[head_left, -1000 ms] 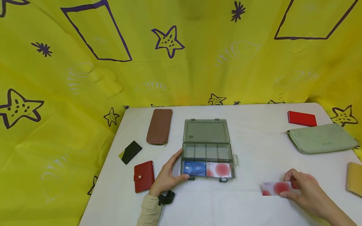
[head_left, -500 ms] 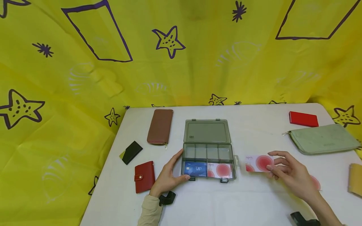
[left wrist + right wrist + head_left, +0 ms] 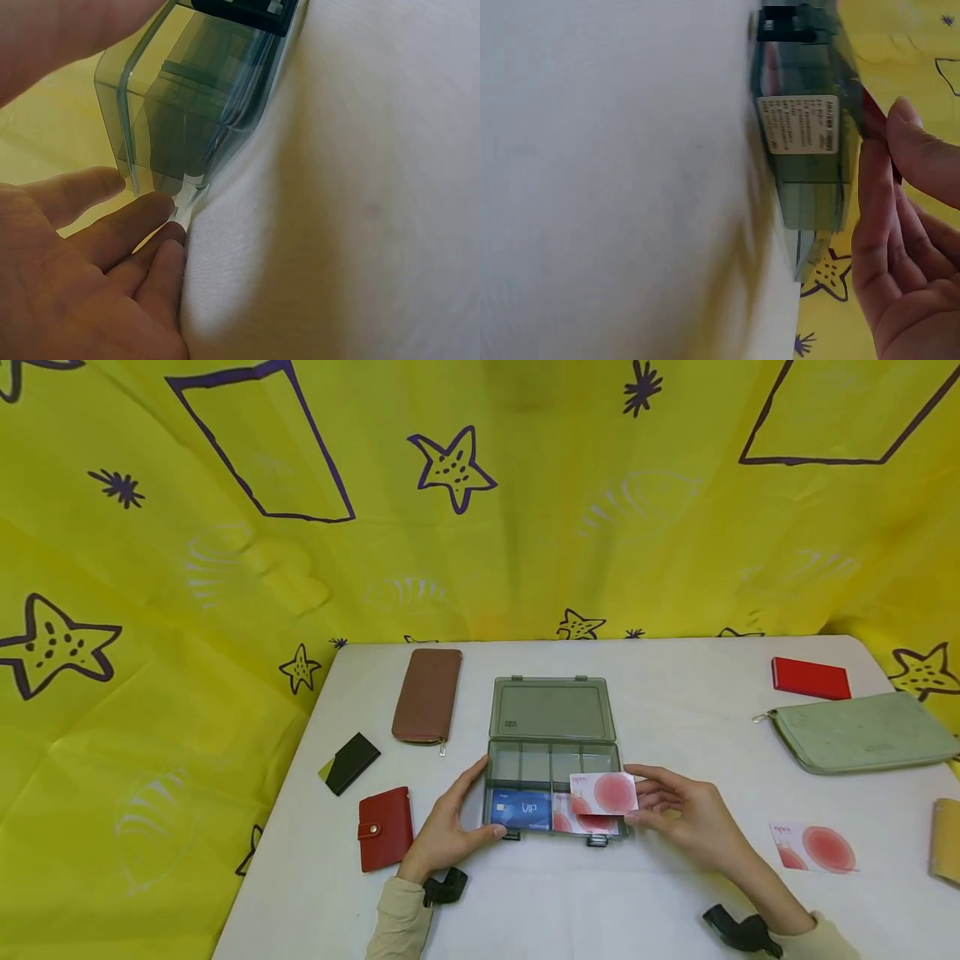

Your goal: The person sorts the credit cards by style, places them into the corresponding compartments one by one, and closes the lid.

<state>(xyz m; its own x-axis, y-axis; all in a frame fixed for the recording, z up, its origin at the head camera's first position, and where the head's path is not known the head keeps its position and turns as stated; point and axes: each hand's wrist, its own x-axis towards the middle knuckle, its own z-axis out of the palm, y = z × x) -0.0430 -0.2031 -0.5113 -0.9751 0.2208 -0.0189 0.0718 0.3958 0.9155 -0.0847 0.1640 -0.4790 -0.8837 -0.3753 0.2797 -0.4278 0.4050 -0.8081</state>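
A pink-and-white card [image 3: 603, 794] with a red circle is pinched by its right edge between the thumb and fingers of my right hand [image 3: 686, 814]. It hovers over the front right compartment of the green translucent divider box [image 3: 522, 766], whose lid lies back. Beneath it, a similar card [image 3: 560, 814] is partly covered. A blue VIP card [image 3: 521, 810] lies in the front left compartment. My left hand [image 3: 450, 827] rests against the box's left side, thumb at the front corner; its fingers [image 3: 127, 225] look relaxed in the left wrist view.
Another pink-and-white card [image 3: 813, 847] lies to the right. Leftward are a brown zip wallet [image 3: 427, 696], a black card holder [image 3: 352, 765] and a red snap wallet [image 3: 386, 829]. A red case [image 3: 811, 678], green zip wallet [image 3: 866, 732] and tan item [image 3: 946, 842] lie rightward.
My right hand has lifted the pink-and-white card from the right side and carried it left to over the box, uncovering another card on the table. The left hand stays at the box.
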